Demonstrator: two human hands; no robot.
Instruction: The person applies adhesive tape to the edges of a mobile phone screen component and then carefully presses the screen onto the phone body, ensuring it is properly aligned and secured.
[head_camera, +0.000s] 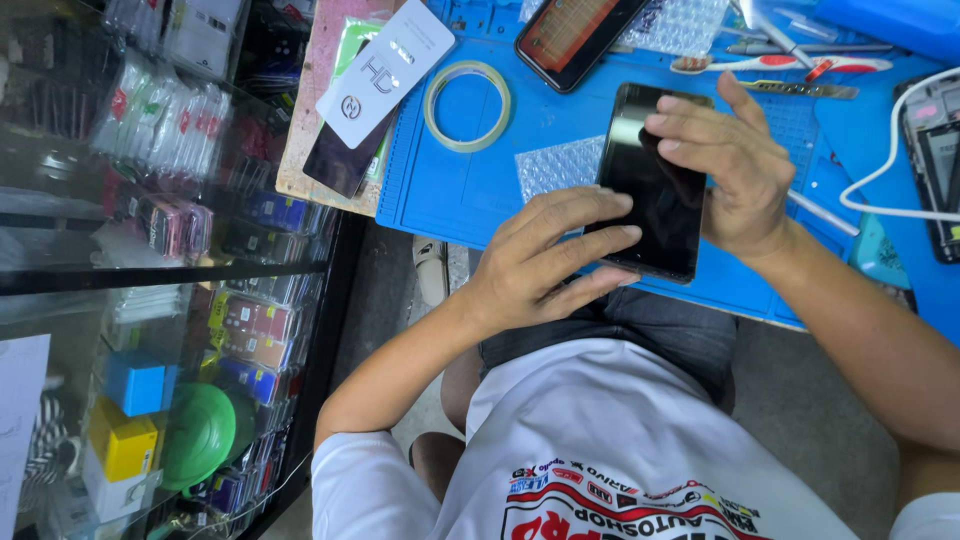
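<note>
Phone edges under left hand, right hand

Both hands, left and right, grip a black phone (screen dark) over the blue mat.
</note>
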